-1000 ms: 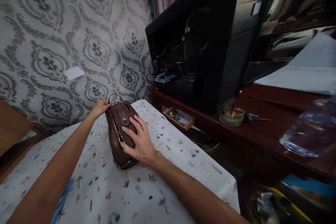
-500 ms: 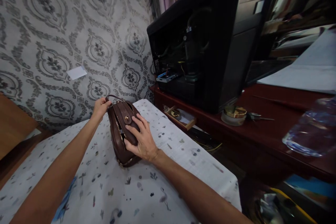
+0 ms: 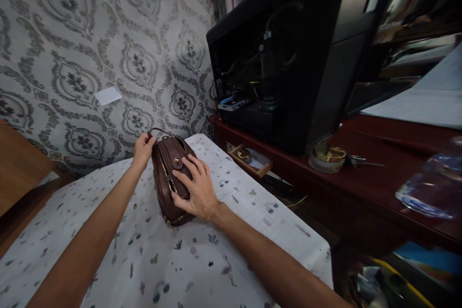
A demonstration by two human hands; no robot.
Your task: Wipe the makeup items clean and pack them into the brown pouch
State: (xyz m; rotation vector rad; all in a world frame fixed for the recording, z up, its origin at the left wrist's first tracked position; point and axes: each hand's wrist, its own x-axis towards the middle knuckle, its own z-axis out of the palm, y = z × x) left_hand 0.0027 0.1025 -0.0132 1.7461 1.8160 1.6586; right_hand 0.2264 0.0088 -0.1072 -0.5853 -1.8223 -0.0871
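Note:
A dark brown leather handbag (image 3: 164, 199) stands on the patterned white cloth, with gold zips and a flap with a gold clasp. The zip facing left is partly parted, showing a narrow dark gap. My left hand (image 3: 143, 150) is closed at the bag's far left top corner, pinching by the base of the handle; whether it grips the handle or a zip end is hidden. My right hand (image 3: 200, 190) lies spread over the bag's top and right side, its thumb near the gap and its fingertips by the clasp.
The white cloth (image 3: 195, 269) covers the surface under the bag. To the right, a black computer case (image 3: 281, 86) sits on a red-brown desk (image 3: 368, 163) with a round gold-lidded jar (image 3: 327, 159), keys and a clear plastic item. A small drawer (image 3: 249, 160) stands pulled out below.
The whole view has shifted slightly, so the desk side sits a little further right. Both hands keep their places on the bag; the zip gap looks much the same.

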